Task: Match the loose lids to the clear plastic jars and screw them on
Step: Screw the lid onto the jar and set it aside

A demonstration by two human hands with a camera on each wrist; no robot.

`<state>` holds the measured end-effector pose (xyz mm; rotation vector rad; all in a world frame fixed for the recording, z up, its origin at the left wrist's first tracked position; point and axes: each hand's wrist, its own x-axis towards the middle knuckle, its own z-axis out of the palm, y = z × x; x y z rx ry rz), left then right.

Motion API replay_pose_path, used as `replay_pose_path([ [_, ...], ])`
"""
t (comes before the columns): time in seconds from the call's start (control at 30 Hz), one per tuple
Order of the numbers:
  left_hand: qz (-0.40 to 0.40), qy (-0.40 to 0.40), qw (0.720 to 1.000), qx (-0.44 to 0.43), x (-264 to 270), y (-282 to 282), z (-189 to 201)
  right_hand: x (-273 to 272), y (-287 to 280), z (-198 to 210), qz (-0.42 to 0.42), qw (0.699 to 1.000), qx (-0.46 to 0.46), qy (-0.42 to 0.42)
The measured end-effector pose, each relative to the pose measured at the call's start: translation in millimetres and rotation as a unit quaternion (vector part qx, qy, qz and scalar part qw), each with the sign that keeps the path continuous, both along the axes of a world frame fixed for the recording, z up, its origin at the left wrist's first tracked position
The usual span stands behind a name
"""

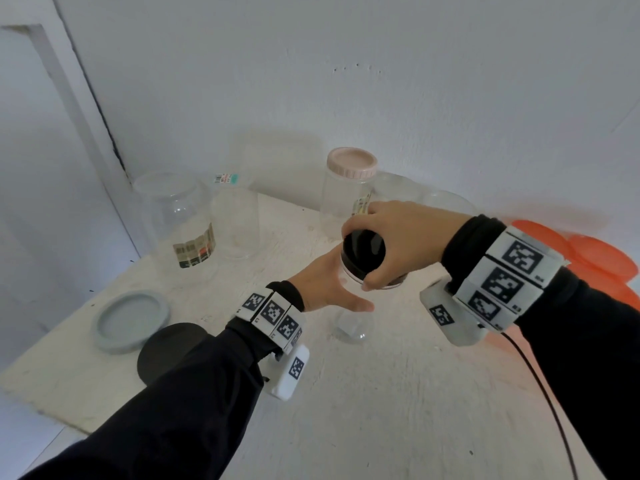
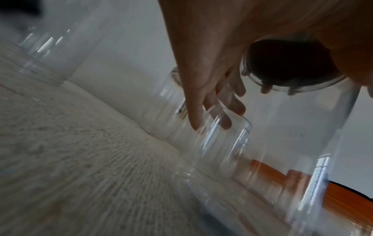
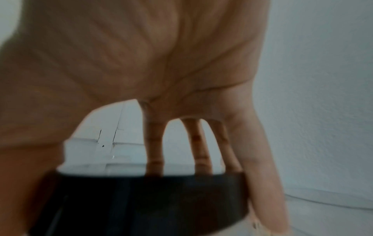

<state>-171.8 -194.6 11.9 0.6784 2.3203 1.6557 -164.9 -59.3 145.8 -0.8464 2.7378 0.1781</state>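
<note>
A clear jar stands on the white table in the middle. A black lid sits on its mouth. My right hand grips that lid from above, thumb at the front and fingers curled over the far rim; the right wrist view shows the black lid close up. My left hand is beside the jar's left wall with the thumb stretched out in front. Its fingers reach out almost straight past the jar. Whether they touch the jar I cannot tell.
A grey lid and a second black lid lie at the front left. Two open clear jars stand at the back left. A pink-lidded jar stands behind my hands, with more clear jars beside it. Orange lids are stacked at the right.
</note>
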Motion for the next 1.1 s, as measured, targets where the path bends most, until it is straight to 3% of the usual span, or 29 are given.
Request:
replay_pose_path([
  [0.2, -0.001, -0.007, 1.000, 0.018, 0.7, -0.7, 0.2, 4.7, -3.9, -5.9, -0.054, 0.995, -0.027, 0.079],
  [0.33, 0.005, 0.005, 1.000, 0.005, 1.6, 1.4, 0.2, 3.3, 1.0, 7.1, -0.024, 0.997, 0.026, -0.067],
  [0.4, 0.000, 0.004, 1.000, -0.011, 1.1, 1.9, 0.3, 4.0, -0.7, 11.4, 0.015, 0.994, 0.048, -0.092],
  [0.53, 0.004, 0.011, 1.000, -0.013, -0.2, 0.8, -1.1, 4.7, -3.3, 6.0, 0.003, 0.999, 0.023, -0.027],
  [0.67, 0.011, -0.003, 1.000, 0.005, -0.1, 1.3, -2.5, 12.0, -4.5, -2.1, -0.089, 0.994, -0.062, 0.023],
  [0.77, 0.006, -0.001, 1.000, 0.006, 0.3, 1.6, -3.9, 13.4, -5.4, -6.6, -0.101, 0.991, -0.019, 0.080],
  [0.93, 0.009, 0.016, 1.000, -0.009, 0.7, 3.8, -2.6, 10.8, 1.4, 5.1, -0.028, 0.997, 0.012, -0.077],
  [1.0, 0.010, 0.017, 1.000, -0.019, 0.8, 3.9, -2.2, 10.2, 1.4, 7.0, -0.005, 0.997, 0.012, -0.075],
  [1.1, 0.013, 0.015, 1.000, -0.009, 0.4, 3.6, -3.9, 11.3, -2.7, 0.4, -0.038, 0.999, -0.002, -0.008],
])
